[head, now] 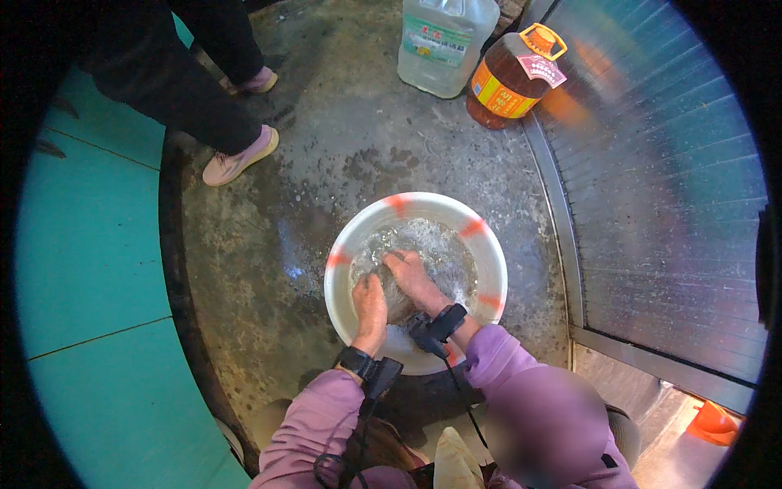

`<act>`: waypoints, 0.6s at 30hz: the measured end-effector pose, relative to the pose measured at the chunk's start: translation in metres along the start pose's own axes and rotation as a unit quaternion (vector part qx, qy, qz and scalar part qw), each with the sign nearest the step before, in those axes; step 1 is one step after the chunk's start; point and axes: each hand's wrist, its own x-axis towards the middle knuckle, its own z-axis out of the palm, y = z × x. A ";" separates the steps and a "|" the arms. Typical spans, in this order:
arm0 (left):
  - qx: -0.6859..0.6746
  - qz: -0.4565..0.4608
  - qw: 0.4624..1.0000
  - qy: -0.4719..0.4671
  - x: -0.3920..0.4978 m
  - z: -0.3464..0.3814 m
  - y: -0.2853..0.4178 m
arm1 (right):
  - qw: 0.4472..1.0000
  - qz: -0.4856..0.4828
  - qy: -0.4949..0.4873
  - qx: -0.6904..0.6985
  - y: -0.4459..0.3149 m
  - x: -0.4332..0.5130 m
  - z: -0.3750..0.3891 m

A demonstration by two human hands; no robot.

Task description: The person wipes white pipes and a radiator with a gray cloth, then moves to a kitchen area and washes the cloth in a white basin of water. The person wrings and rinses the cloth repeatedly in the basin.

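Observation:
A round metal basin (496,269) with orange-red marks on its wall stands on the floor in front of me. Cloudy, bubbly water (443,244) lies in it. Over the left part of the water is my left hand (369,302), its fingers curled and their tips partly hidden. My right hand (410,275) reaches in from the right, bent downward beside it, fingertips at or under the water. Whether either hand grips something cannot be seen. Dark straps with small devices are around both wrists, and a cable hangs from the right one.
A person in dark trousers and pale pink shoes (241,159) stands at upper left, near turquoise panels (91,244). A clear plastic jug (437,55) and an orange-capped bottle of dark liquid (507,85) stand beyond the basin. A metal-framed ribbed panel (660,244) runs along the right.

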 end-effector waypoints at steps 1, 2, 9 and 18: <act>0.026 0.024 0.999 -0.007 -0.001 0.000 0.003 | 0.995 0.073 -0.023 0.068 -0.003 -0.002 -0.003; 0.045 0.043 0.998 -0.016 -0.001 0.000 0.005 | 0.987 0.132 -0.043 0.083 -0.008 -0.002 -0.007; 0.067 0.155 0.985 -0.019 0.016 -0.006 0.006 | 0.978 -0.162 -0.042 -0.122 -0.016 0.018 -0.048; -0.098 -0.198 0.975 -0.032 0.025 -0.028 -0.033 | 0.881 -0.064 0.221 -0.414 0.048 0.045 -0.052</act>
